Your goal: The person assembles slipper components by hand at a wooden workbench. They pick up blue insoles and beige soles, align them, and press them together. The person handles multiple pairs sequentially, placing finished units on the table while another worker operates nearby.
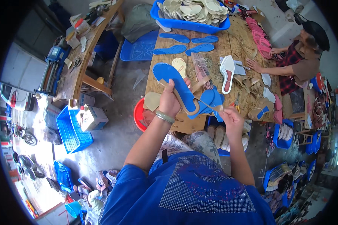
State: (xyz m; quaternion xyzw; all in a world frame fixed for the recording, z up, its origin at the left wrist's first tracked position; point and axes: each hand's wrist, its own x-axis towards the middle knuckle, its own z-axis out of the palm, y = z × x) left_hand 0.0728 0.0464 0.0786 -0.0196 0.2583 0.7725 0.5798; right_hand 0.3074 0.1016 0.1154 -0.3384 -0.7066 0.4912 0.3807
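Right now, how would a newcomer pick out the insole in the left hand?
Start at the wooden table, then its near left corner, where the left hand holds the insole up. It is blue, with a tan strip round its near end, pinched by the right hand. Unlike the blue insoles on the table, it is held.

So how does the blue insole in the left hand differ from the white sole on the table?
The blue insole has tan edging, while the white sole shows a reddish patch. The blue insole is held up in the left hand, the right hand at its tan strip; the white sole lies on the table, untouched. Both are long and foot-shaped, with rounded ends.
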